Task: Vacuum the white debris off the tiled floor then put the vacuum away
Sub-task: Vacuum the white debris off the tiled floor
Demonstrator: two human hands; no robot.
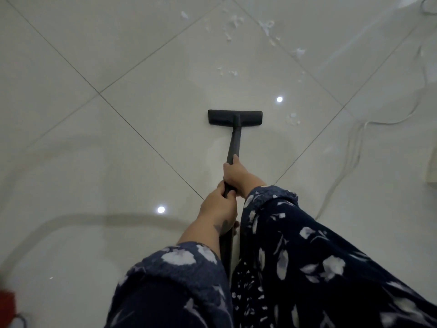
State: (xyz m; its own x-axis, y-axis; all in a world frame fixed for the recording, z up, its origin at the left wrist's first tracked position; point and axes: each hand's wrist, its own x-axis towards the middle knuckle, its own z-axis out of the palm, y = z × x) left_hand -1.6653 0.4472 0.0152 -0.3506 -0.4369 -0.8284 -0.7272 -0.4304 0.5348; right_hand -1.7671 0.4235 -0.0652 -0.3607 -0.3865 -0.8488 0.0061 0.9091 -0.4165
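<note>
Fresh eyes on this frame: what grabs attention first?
The black vacuum head sits flat on the pale tiled floor at centre frame, its wand gripped by both hands: right hand further down, left hand nearer the body. White debris is scattered ahead and to the right of the head, with one clump just right of it. A pale cord trails along the right side.

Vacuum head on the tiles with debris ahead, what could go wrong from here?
1. The white cord trails on the floor right of the vacuum head; a sweep toward the scrap beside it might snag it.
2. Debris is scattered far ahead, so small flecks could be missed.
3. Both hands, left and right, grip the wand, leaving none free for the cord.
</note>
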